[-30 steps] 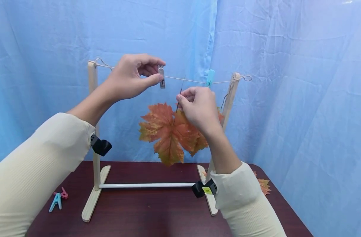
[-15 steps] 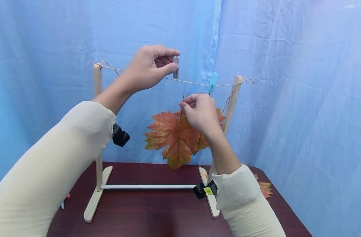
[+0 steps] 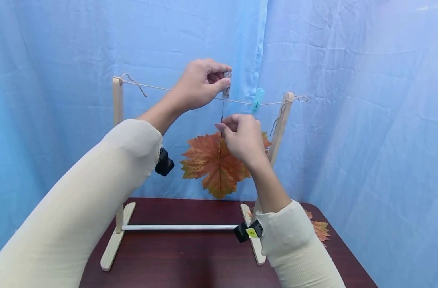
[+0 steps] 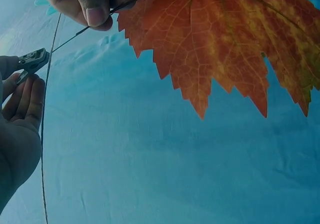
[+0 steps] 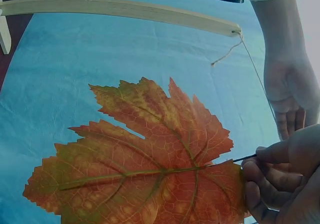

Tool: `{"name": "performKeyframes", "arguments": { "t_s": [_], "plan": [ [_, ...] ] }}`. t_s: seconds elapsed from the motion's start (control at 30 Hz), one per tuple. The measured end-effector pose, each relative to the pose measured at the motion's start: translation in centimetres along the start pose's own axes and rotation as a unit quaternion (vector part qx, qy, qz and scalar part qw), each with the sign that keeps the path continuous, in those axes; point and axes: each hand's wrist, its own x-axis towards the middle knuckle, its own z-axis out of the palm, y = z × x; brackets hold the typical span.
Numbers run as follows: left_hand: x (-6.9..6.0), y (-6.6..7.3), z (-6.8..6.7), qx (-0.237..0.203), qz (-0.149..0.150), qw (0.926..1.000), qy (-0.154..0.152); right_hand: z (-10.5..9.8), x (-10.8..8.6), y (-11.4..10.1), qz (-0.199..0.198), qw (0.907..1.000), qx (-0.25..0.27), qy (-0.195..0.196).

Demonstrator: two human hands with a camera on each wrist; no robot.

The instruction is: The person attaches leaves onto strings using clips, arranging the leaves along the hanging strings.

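The thumb and fingers of the left hand [image 3: 201, 85] are clamped on a grey clothespin [image 3: 226, 94] at upper centre of the head view. The pin stands nearly upright, its lower end just above the string [image 3: 150, 86]. Whether the two touch, and whether the pin's prongs are spread, I cannot tell.

Below it, at centre, the right hand [image 3: 245, 138] pinches the stem [image 5: 245, 158] of an orange maple-like leaf [image 3: 219, 170] between thumb and fingers. The stem's long axis runs close to vertical; its thin free end rises from the pinch toward the string, almost directly under the pin. In the left wrist view that end meets the string's line beside the pin, at the left of the frame. The alignment of stem tip, string and pin appears to be what matters most. The left hand is nearer the string, the right just under it. The blade hangs below and slightly left of the right hand's pinch, its tip pointing down.

To the right, a teal clothespin [image 3: 257, 100] sits on the string, with another leaf [image 3: 266, 141] partly hidden behind the right hand. Wooden posts [image 3: 118, 102] bear the string at both sides.
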Motion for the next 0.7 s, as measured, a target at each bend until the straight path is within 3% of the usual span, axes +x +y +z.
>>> {"name": "performKeyframes", "arguments": {
  "t_s": [0.2, 0.5, 0.7],
  "plan": [
    [0.37, 0.31, 0.26, 0.000, -0.002, 0.9997, -0.023, -0.13, 0.02, -0.09, -0.002, 1.0000, 0.001, 0.001],
    [0.28, 0.13, -0.17, 0.004, -0.015, 0.9997, -0.016, -0.07, 0.10, 0.01, -0.001, 1.0000, 0.005, 0.000],
    [0.23, 0.18, -0.29, 0.024, -0.023, 0.9989, -0.033, 0.06, 0.19, 0.03, 0.002, 1.0000, 0.004, -0.001]
  ]
}}
